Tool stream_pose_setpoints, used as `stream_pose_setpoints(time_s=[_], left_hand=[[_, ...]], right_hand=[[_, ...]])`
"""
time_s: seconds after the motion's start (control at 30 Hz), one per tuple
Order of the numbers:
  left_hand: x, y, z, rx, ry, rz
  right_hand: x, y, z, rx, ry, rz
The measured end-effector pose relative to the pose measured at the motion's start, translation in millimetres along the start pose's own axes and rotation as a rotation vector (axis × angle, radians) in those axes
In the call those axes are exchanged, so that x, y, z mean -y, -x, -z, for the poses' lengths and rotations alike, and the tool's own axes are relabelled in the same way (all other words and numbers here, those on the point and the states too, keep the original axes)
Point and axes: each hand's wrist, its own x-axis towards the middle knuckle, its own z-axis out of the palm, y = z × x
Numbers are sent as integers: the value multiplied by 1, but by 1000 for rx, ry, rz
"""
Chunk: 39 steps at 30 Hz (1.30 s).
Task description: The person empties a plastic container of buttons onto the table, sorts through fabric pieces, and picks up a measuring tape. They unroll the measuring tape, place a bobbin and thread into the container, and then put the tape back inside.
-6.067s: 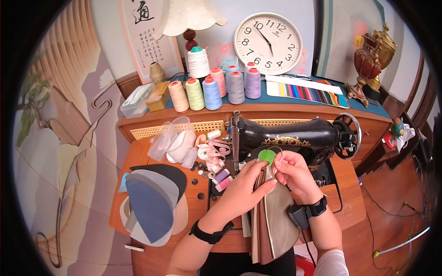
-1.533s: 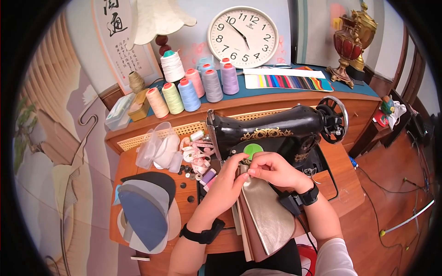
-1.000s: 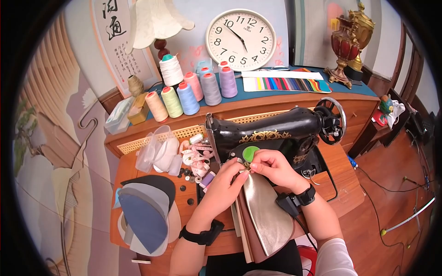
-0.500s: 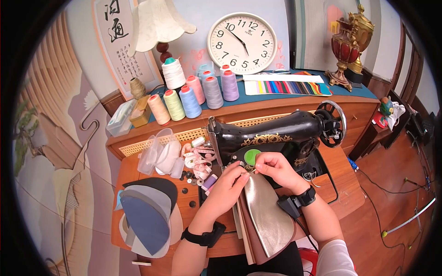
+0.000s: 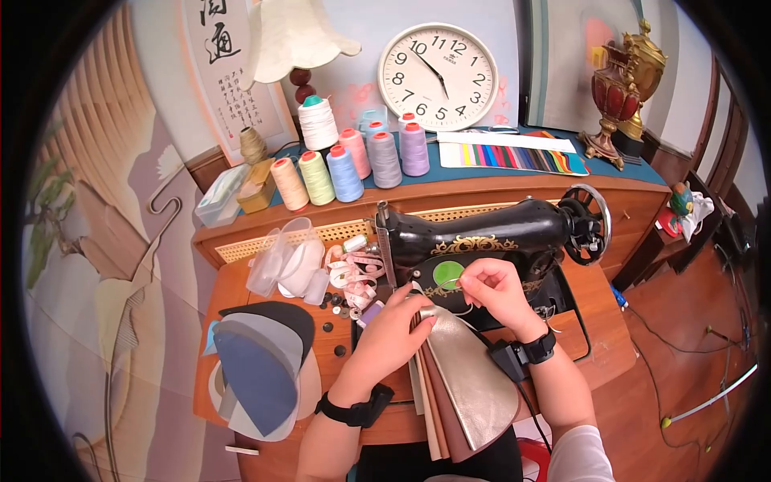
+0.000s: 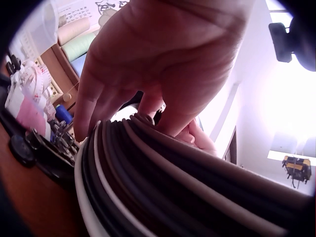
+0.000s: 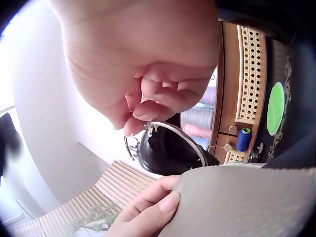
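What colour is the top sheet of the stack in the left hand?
The top sheet is a shiny, brownish gold, seen best in the head view.

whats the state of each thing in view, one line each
left hand, fingers gripping the held swatches
right hand, fingers pinching the ring
ring, held up; open or closed, can't tell
held swatches, stacked, hanging down
table swatches, lying fanned out
plastic box, open
tape, in loose loops
thread cones, upright
buttons, scattered loose
sewing machine, upright
clock, hands near 10 and 5
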Motion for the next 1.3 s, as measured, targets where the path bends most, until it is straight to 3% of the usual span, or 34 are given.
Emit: stream_pose_setpoints(time_s=[0.13,0.2,0.3,0.37,0.5,0.6,0.67,0.73,0.9,1.03,1.13,1.23,1.3], left_hand=[[-16,3,9,-154,-77,-55],[-24,3,8,-222,78,-84],[-22,2,6,-146,110,-121],[-12,0,4,-67,122,-237],[-10,3,11,-131,-59,-355],[-19,13,27,-18,-193,-275],[-24,24,45,0,-196,-91],[-13,34,60,-85,-309,-11],[49,43,60,-109,-768,147],[64,37,45,26,-807,158],[74,22,38,-76,-897,91],[69,8,40,-23,-959,153],[83,-1,39,-51,-952,100]], right_hand=[[-4,-1,5,-11,-98,79],[-7,-1,5,40,-147,109],[3,1,-3,176,-355,14],[3,1,-3,200,-326,-10],[6,2,-5,246,-246,-102],[14,4,-17,227,-134,-179],[15,5,-20,249,-162,-235],[11,4,-18,437,59,-246],[3,3,-14,471,39,-275],[1,3,-12,479,9,-279],[2,3,-12,475,10,-293],[-2,3,-11,491,14,-272],[-3,3,-10,492,11,-277]])
